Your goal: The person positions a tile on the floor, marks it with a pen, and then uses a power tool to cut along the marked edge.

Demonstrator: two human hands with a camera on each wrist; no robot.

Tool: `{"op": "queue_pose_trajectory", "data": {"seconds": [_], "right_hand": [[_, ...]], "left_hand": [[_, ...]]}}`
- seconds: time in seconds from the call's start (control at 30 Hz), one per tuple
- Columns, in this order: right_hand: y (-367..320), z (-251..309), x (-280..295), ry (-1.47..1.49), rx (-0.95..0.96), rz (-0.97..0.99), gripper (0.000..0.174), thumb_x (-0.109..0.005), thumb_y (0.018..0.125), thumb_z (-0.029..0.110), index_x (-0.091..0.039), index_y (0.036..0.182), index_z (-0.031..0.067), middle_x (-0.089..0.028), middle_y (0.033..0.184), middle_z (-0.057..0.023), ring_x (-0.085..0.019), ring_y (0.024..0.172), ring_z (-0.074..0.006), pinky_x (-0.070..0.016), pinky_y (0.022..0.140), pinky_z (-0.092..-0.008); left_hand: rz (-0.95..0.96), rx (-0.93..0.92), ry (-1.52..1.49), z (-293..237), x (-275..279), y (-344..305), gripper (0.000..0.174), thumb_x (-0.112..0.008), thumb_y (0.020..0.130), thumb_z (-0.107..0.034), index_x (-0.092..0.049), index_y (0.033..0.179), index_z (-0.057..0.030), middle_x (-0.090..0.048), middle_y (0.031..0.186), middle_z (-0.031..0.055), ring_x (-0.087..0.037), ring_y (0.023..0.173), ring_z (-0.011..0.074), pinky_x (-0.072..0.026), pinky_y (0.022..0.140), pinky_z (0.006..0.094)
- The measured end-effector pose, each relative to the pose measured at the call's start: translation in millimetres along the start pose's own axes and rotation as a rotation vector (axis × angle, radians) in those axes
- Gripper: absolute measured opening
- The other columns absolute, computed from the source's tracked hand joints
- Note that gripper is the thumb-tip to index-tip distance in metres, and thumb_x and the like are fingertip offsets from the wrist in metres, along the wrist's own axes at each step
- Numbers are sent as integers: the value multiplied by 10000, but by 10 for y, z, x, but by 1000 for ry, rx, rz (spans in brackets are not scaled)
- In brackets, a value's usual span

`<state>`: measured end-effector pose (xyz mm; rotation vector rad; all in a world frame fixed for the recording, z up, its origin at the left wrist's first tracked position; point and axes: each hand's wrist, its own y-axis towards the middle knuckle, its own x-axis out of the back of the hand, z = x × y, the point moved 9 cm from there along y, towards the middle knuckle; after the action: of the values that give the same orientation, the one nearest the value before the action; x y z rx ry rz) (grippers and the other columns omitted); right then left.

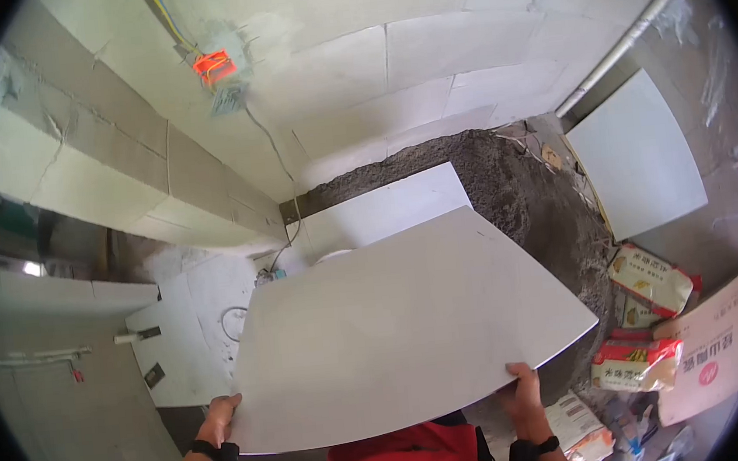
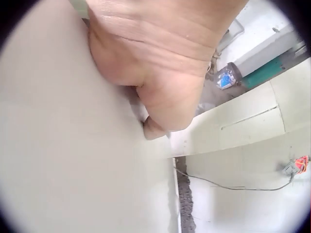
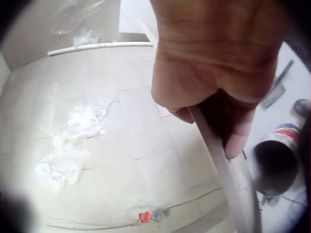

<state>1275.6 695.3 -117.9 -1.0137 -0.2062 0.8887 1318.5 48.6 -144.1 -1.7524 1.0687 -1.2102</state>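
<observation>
A large pale grey tile (image 1: 395, 325) spans the middle of the head view, held in front of the person's red top. My left hand (image 1: 221, 417) grips its near left corner. At the near right edge, my right hand (image 1: 524, 391) holds the tile with the thumb on its upper face. Up close in the left wrist view, the left hand (image 2: 150, 68) lies along the tile's face (image 2: 73, 145). In the right wrist view the tile's thin edge (image 3: 216, 150) passes between the thumb and fingers of the right hand (image 3: 209, 73).
Beyond the held tile, a white tile (image 1: 393, 206) lies by the block wall, beside rough grey mortar (image 1: 506, 192). Another tile (image 1: 639, 158) stands at right, near printed bags (image 1: 650, 280) and a cardboard box (image 1: 717, 345). A cable (image 1: 279, 155) hangs from an orange socket box (image 1: 214, 67).
</observation>
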Motion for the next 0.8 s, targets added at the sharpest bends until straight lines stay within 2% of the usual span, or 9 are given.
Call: {"op": "queue_pose_trajectory", "data": {"seconds": [0.17, 0.33, 0.4, 0.47, 0.53, 0.6, 0.63, 0.67, 0.8], "right_hand": [[94, -272, 297, 3, -214, 119, 498, -516, 796, 151, -456, 1258, -28, -576, 1172, -161, -587, 1035, -321, -494, 840, -461], [228, -658, 589, 118, -417, 307, 503, -469, 851, 151, -402, 1323, -10, -527, 1277, -183, -516, 1191, -356, -444, 995, -526], [415, -891, 894, 72, -439, 348, 512, -470, 861, 168, -399, 1340, 1, -497, 1325, -176, -475, 1249, -360, -393, 1052, -564], [613, -1147, 1149, 156, -486, 358, 494, -487, 894, 199, -404, 1347, 23, -478, 1353, -155, -473, 1252, -357, -376, 1058, -572], [787, -1354, 1316, 161, -538, 321, 477, -499, 912, 220, -413, 1344, 36, -486, 1350, -147, -471, 1255, -352, -368, 1066, -563], [955, -1561, 1466, 175, -591, 280, 460, -510, 931, 242, -422, 1340, 49, -493, 1347, -138, -469, 1258, -346, -360, 1074, -554], [1060, -1653, 1526, 147, -596, 274, 453, -522, 939, 249, -426, 1338, 58, -497, 1344, -135, -462, 1264, -338, -354, 1081, -542], [1155, -1752, 1600, 120, -601, 265, 445, -533, 947, 257, -430, 1337, 68, -500, 1340, -132, -456, 1269, -329, -348, 1088, -531], [1647, -2196, 1800, 203, -571, 336, 444, -551, 946, 252, -435, 1337, 77, -511, 1331, -124, -446, 1281, -315, -340, 1098, -515]], "left_hand": [[-186, -65, 335, 713, 70, 339, 578, -619, 879, -320, -501, 1225, 128, -617, 1157, 244, -625, 1028, 353, -488, 886, 422], [-397, -199, 430, 1183, -606, -262, 620, -655, 850, -340, -491, 1274, 82, -560, 1264, 241, -538, 1198, 343, -448, 965, 432], [-802, -205, 550, 1456, -749, -593, 606, -671, 851, -277, -469, 1322, 46, -533, 1301, 225, -499, 1230, 348, -419, 1007, 413], [-1124, -418, 153, 2077, -1073, -757, 480, -660, 874, -216, -508, 1261, 23, -576, 1192, 162, -528, 1146, 328, -410, 1010, 400], [-983, -305, -429, 2720, -1730, -659, 319, -628, 907, -198, -526, 1140, -5, -562, 1042, 88, -538, 1005, 269, -444, 926, 407], [-280, 85, -903, 3196, -2822, -434, 263, -560, 955, -388, -518, 1070, -156, -498, 918, 15, -477, 827, 194, -427, 727, 375], [87, 104, -1209, 3145, -3484, -285, 384, -428, 968, -543, -538, 1070, -190, -497, 895, 7, -469, 817, 207, -417, 731, 419], [320, 111, -1255, 3257, -3958, -117, 580, -318, 949, -643, -495, 1238, -173, -537, 1081, 69, -504, 1027, 264, -421, 869, 497], [348, 173, -1337, 3039, -5047, 150, 692, -258, 954, -644, -288, 1440, -153, -387, 1402, 125, -327, 1336, 330, -298, 1073, 557]]}}
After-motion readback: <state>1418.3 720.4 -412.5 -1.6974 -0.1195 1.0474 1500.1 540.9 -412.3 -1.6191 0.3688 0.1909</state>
